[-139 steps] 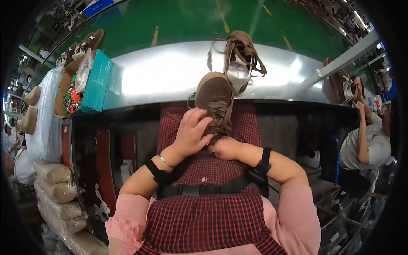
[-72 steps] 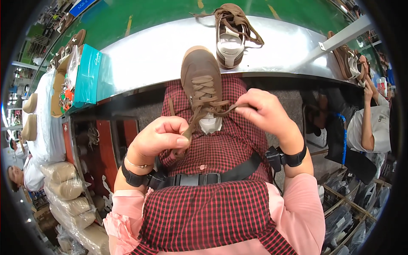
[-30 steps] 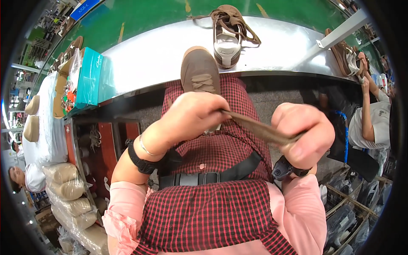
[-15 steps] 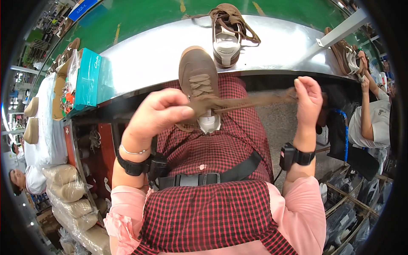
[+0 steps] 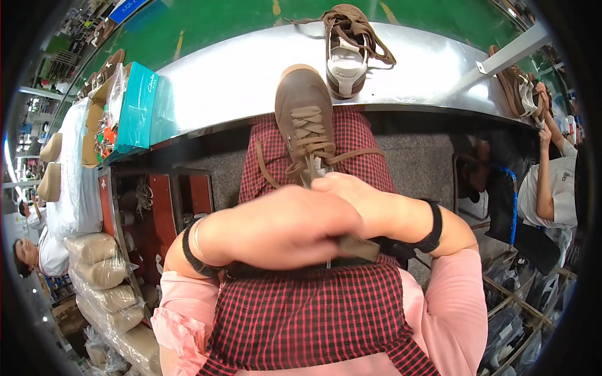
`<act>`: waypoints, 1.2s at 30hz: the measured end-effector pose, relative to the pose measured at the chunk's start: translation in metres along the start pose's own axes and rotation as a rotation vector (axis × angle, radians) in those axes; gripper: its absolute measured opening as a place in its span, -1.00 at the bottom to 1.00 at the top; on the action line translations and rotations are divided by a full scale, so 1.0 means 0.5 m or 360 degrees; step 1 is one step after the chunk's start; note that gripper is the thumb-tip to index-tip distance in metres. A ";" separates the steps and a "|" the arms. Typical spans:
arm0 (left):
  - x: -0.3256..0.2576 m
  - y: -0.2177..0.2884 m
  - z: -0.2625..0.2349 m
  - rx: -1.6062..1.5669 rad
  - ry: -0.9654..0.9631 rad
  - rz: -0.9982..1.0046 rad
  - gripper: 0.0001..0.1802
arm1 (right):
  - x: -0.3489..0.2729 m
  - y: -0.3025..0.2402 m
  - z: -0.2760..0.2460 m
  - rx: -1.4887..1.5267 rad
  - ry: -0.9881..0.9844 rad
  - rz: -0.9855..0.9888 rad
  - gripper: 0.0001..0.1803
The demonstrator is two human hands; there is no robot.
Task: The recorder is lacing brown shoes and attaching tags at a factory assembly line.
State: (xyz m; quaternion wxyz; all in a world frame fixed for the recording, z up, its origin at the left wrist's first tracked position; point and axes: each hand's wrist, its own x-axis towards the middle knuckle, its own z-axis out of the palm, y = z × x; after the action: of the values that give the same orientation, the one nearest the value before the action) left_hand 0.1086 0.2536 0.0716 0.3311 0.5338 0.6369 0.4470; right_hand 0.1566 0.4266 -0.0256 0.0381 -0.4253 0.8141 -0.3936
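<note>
Mid-frame, we bend both forearms inward, our blurred left hand [image 5: 291,225] overlapping our right hand [image 5: 351,197], backs showing; fingers curl, but we cannot tell what they clamp. The laced brown shoe [image 5: 302,97] stands just above, toe toward the top.

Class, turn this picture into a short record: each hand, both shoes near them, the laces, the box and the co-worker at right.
Left hand: motion-blurred, overlapping the right hand in view; grip unclear
Right hand: by the near shoe's opening; grip unclear
Near shoe: brown, toe pointing away from the person
Laces: crisscrossed, loose lengths on both sides
Far shoe: brown and white, on metal bench
Teal box: left side, open, small colored items inside
Co-worker: light shirt, hands near brown-and-white shoes
</note>
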 end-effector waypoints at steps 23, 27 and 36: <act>-0.032 -0.289 0.086 0.1579 0.0946 -0.0195 -0.76 | -0.031 0.043 -0.047 0.1518 0.1193 0.0594 -0.87; -0.036 -0.294 0.088 0.1263 0.1115 -0.0023 -0.75 | 0.008 0.086 0.016 0.0196 0.0874 0.0321 -0.76; -0.037 -0.297 0.083 0.1404 0.1267 0.0170 -0.80 | 0.007 0.114 0.049 -0.0214 0.0592 0.0624 -0.73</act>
State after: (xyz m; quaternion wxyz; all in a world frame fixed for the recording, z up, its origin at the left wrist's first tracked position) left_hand 0.0929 0.2400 -0.0821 -0.2090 0.4436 0.8098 0.3222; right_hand 0.1263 0.4279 -0.0797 -0.0650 -0.1817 0.8981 -0.3951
